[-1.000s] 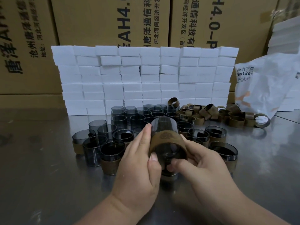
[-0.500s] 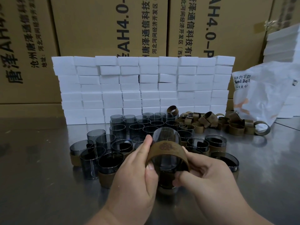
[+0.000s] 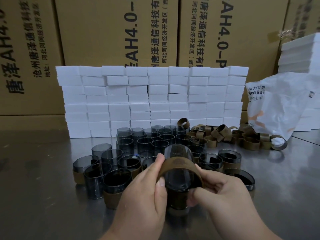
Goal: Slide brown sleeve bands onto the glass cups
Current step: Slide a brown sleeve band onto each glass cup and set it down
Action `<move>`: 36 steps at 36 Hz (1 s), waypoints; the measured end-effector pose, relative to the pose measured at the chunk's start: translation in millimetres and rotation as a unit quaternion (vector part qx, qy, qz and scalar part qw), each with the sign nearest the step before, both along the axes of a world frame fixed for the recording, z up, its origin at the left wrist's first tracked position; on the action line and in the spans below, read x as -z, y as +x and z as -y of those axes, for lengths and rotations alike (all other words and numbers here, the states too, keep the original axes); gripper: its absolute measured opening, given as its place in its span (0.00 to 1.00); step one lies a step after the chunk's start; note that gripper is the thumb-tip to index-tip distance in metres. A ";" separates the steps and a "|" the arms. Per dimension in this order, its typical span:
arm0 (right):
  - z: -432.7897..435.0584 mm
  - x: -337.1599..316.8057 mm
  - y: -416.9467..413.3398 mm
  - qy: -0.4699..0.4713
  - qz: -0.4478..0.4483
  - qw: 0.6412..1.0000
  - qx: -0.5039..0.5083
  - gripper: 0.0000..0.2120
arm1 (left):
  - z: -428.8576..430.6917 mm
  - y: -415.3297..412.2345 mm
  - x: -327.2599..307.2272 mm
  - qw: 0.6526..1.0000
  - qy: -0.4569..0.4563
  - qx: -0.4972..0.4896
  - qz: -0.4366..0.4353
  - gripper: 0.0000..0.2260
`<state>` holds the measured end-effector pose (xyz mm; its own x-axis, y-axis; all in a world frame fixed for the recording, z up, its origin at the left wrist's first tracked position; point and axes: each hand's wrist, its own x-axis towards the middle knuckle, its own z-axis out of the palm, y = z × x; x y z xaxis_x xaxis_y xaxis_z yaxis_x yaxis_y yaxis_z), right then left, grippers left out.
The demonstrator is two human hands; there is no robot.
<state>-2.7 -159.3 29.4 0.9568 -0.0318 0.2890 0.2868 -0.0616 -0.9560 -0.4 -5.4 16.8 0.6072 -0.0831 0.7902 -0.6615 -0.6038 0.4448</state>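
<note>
A smoky glass cup (image 3: 178, 179) is tilted with its base pointing away, held above a banded cup on the metal table. A brown sleeve band (image 3: 178, 162) wraps its middle. My left hand (image 3: 145, 193) pinches the band's left side with thumb and fingers. My right hand (image 3: 220, 189) grips the band's right side and the cup rim. Bare cups (image 3: 145, 142) stand in rows behind. Banded cups (image 3: 116, 184) sit left and right. Loose brown bands (image 3: 223, 135) lie piled at the back right.
A wall of white foam blocks (image 3: 150, 99) stands behind the cups. Large cardboard boxes (image 3: 103, 32) rise behind it. A white plastic bag (image 3: 280, 104) lies at the right, with more white blocks (image 3: 301, 54) stacked beyond. Bare steel table (image 3: 38, 187) shows at the left.
The band has slid a little along the cup toward its rim end. The view has tilted slightly, so everything sits lower in the picture.
</note>
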 end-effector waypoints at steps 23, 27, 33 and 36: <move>-2.4 -2.5 -4.4 0.009 0.023 0.999 -0.026 0.12 | -5.7 0.4 0.6 1.000 -0.013 0.024 -0.011 0.17; -2.7 -1.8 -4.9 0.010 0.020 0.999 -0.023 0.15 | -6.7 0.9 5.1 0.997 -0.033 0.048 -0.044 0.19; -7.8 2.4 -8.2 0.001 0.040 0.998 -0.040 0.18 | -8.0 1.4 12.2 0.991 -0.075 0.094 -0.066 0.30; -8.5 1.1 -9.8 -0.017 0.055 0.997 -0.049 0.19 | -6.8 -1.3 8.7 0.988 -0.104 0.103 -0.052 0.29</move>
